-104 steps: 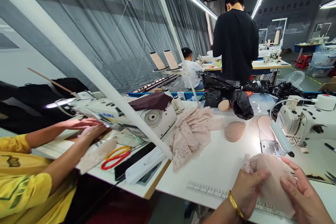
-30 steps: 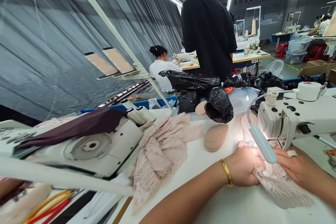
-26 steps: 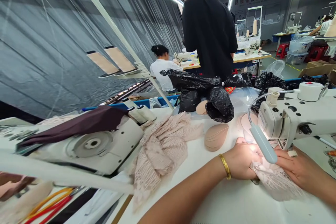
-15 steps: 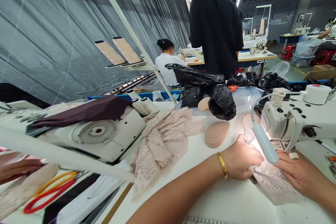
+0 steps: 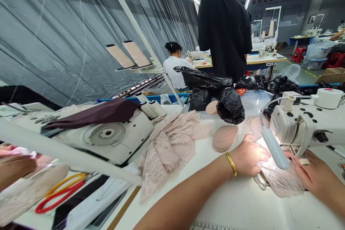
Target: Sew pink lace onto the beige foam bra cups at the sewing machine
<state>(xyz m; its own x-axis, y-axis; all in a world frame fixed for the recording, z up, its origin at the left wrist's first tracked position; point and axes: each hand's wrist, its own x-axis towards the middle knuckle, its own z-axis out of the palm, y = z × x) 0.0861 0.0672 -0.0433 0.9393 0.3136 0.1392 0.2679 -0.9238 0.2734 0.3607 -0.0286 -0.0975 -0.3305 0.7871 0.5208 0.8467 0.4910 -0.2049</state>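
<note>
My left hand (image 5: 249, 158), a gold bangle at its wrist, is closed with curled fingers on the left edge of a pale pink lace fabric (image 5: 285, 179). The lace lies under the sewing machine (image 5: 296, 122), whose needle area is partly hidden by a lit grey lamp (image 5: 275, 147). At the right edge of the lace, my right hand (image 5: 314, 172) holds it between thumb and fingers; some fingertips are hidden behind the machine's parts. Beige bra cups (image 5: 224, 138) rest beyond my left wrist, with another pale cup (image 5: 257, 125) close to the machine.
A crumpled lace pile (image 5: 172, 143) lies left of my forearm. Further left stand another machine (image 5: 107, 133), white thread cones (image 5: 152, 109) and red-handled scissors (image 5: 59, 196). Black plastic bags (image 5: 230, 106) line the table's back. A person in black (image 5: 225, 36) stands beyond; a co-worker's hand (image 5: 16, 169) is far left.
The lace between my hands has shifted and turned, its lower edge now higher. A metal part shows below my left hand. My right thumb stands further from the fingers. The view has swung slightly left.
</note>
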